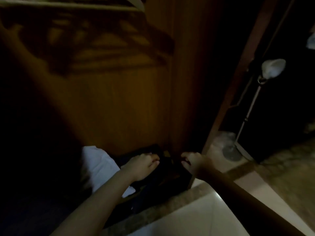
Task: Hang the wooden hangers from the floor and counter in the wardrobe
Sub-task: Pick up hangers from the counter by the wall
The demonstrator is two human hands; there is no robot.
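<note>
Wardrobe bottom, dim; left hand near right hand.

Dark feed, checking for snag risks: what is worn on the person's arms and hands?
No gloves, watch or bracelet show on the left hand or right hand. The left forearm is bare; the right one looks bare but lies in shadow.

The floor is pale glossy tile, edged by a speckled brown stone strip that runs along the front of the wardrobe. Further right on the floor stands the round base of a floor lamp. The wardrobe's dark bottom carries a white cloth bundle at the left and, just beside it, dark shapes too dim to name
</note>
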